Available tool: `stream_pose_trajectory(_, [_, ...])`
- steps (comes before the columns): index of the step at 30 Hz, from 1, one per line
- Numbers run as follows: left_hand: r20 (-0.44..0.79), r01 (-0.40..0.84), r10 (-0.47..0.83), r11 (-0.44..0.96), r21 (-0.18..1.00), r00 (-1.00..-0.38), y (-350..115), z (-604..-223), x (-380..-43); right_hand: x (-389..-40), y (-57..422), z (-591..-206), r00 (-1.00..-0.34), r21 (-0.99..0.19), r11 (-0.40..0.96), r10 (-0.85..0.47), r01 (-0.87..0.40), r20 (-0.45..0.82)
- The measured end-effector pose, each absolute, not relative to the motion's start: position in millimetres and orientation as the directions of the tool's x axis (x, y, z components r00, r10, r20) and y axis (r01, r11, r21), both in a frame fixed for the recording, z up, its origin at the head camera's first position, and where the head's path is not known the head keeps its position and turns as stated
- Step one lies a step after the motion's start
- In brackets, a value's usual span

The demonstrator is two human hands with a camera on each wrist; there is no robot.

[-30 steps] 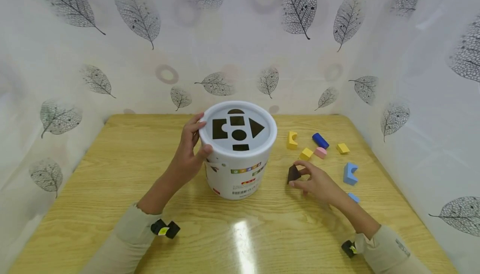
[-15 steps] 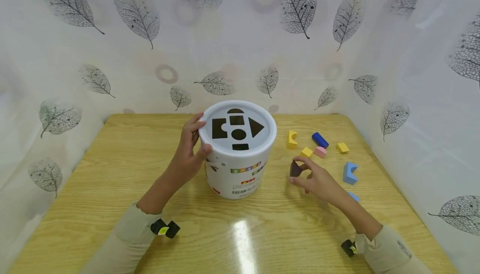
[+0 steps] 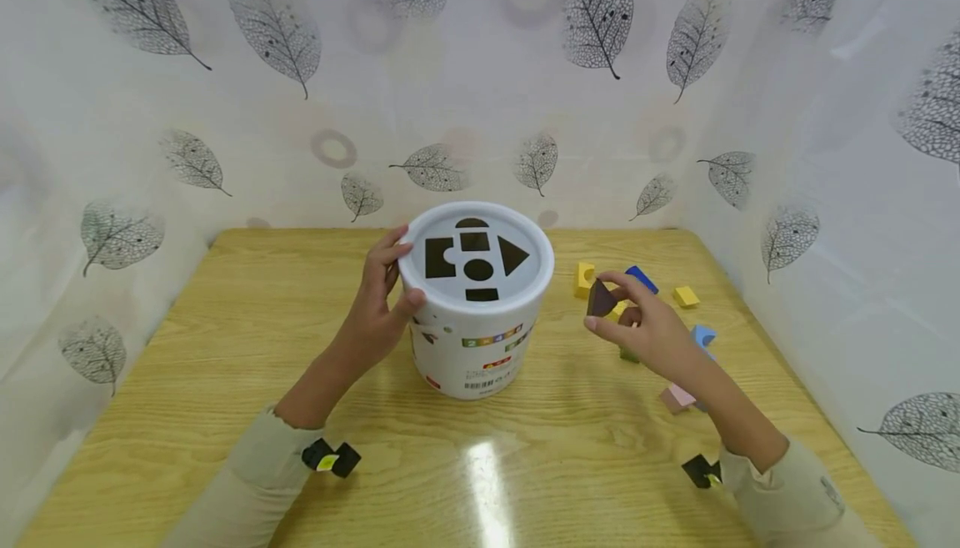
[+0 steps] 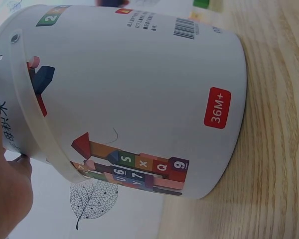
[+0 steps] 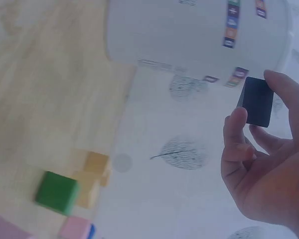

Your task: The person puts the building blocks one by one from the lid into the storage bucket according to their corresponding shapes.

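Observation:
A white bucket (image 3: 442,356) stands upright in the middle of the table. Its lid (image 3: 450,289) has several shaped holes, a triangle among them. My left hand (image 3: 378,298) holds the lid's left rim, thumb in front and fingers at the side; the left wrist view shows part of that hand at its left edge. To the right of the bucket, my right hand (image 3: 652,335) pinches a dark triangular block (image 3: 601,299) between thumb and fingers, above the table. In the right wrist view, the block's dark rectangular side (image 5: 257,102) faces the camera.
Loose blocks lie on the right: a yellow arch block (image 3: 582,280), a blue cylinder (image 3: 642,279), a yellow block (image 3: 686,296), a light blue arch block (image 3: 703,334), a pink block (image 3: 677,399) and a green one (image 5: 57,192). A leaf-print curtain (image 3: 480,89) backs the table.
My right hand has lifted the dark triangular block off the table and carried it up and slightly away from me. Green and pink blocks have come into sight beneath it. My left hand stays put.

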State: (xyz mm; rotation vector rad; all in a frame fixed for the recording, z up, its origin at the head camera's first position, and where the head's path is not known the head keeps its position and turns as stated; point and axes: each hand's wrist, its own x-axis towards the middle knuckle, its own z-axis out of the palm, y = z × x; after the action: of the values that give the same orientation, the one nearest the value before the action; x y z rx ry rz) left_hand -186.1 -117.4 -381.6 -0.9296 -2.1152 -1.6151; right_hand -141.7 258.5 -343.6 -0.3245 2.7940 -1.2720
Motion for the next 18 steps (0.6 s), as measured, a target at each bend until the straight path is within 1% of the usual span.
stream_pose_trajectory(9, [0.598, 0.656, 0.3, 0.152, 0.739, -0.743, -118.2, -381.7, -185.8, -151.7, 242.0, -298.4, -0.966, -0.741, 0.629, -0.233, -0.235, 0.108])
stream_pose_trajectory(18, [0.602, 0.66, 0.301, 0.152, 0.736, -0.74, -117.6, -380.9, -185.7, -169.5, 216.9, -276.5, -0.948, -0.729, 0.616, -0.282, -0.298, 0.149])
